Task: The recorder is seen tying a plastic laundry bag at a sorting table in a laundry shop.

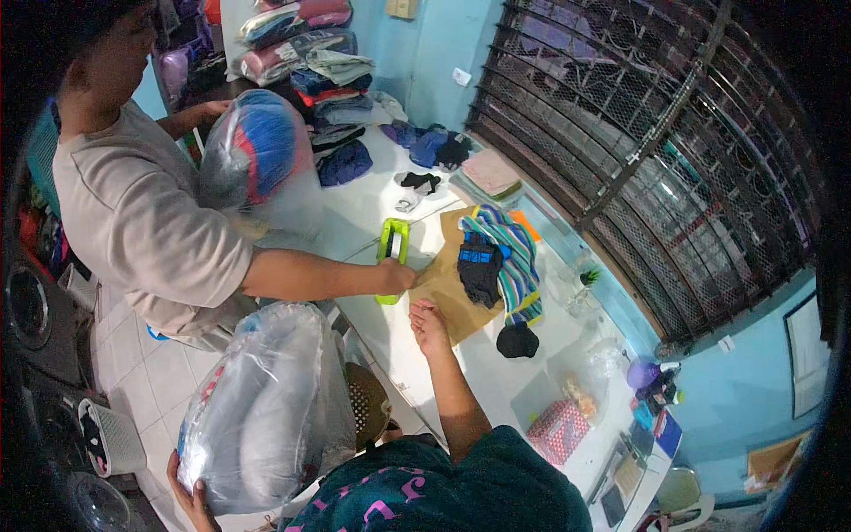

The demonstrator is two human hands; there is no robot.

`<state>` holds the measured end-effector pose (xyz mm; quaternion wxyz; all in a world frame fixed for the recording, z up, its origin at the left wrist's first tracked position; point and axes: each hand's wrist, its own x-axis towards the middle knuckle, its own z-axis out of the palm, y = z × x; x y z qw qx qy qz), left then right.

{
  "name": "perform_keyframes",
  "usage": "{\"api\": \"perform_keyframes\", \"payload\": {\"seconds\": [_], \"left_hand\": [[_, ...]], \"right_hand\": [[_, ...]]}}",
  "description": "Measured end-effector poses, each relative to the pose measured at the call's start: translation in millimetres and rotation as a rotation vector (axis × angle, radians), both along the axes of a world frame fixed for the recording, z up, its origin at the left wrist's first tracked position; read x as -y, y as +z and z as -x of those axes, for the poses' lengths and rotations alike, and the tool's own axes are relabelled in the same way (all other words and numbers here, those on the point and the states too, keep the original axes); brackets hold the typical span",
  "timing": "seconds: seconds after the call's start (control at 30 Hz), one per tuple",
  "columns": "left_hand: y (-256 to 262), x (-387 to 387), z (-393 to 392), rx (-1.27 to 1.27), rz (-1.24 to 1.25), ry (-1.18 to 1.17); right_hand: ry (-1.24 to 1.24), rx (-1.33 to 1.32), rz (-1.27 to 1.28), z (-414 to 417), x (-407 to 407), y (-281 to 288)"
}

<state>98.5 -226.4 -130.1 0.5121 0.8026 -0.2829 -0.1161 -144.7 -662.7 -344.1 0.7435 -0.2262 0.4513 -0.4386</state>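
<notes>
My left hand (189,495) grips the lower side of a large clear plastic bag (279,399) stuffed with bundled cloth. Over the white table, my right hand (429,326) is raised with nothing in it, beside a brown sheet of paper (432,292). On and beyond that sheet lie a dark garment with blue trim (480,269), a striped cloth (522,253) and a small black item (517,340). Another person's hand (397,276) touches the green tape dispenser (392,239); their other arm holds a clear bag of blue and red cloth (266,146).
Folded clothes (339,86) stand in stacks at the table's far end. A checked pink box (558,429) sits at the right, near a laptop (621,475). A barred window lines the wall. White baskets (113,432) and front-loading machines (30,306) are at the left.
</notes>
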Motion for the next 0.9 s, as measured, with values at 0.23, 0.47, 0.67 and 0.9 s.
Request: {"api": "perform_keyframes", "payload": {"seconds": [0.23, 0.47, 0.67, 0.9], "left_hand": [[4, 7, 0, -0.042, 0.025, 0.059], [0, 3, 0, -0.009, -0.003, 0.091], [3, 10, 1, -0.008, -0.007, 0.076], [5, 3, 4, -0.013, 0.034, 0.141]], "right_hand": [[0.015, -0.013, -0.004, 11, -13, 6], [0.013, -0.03, -0.095, 4, -28, 2], [0.015, -0.009, -0.125, -10, -27, 0], [0.145, -0.126, -0.121, -25, -41, -41]]}}
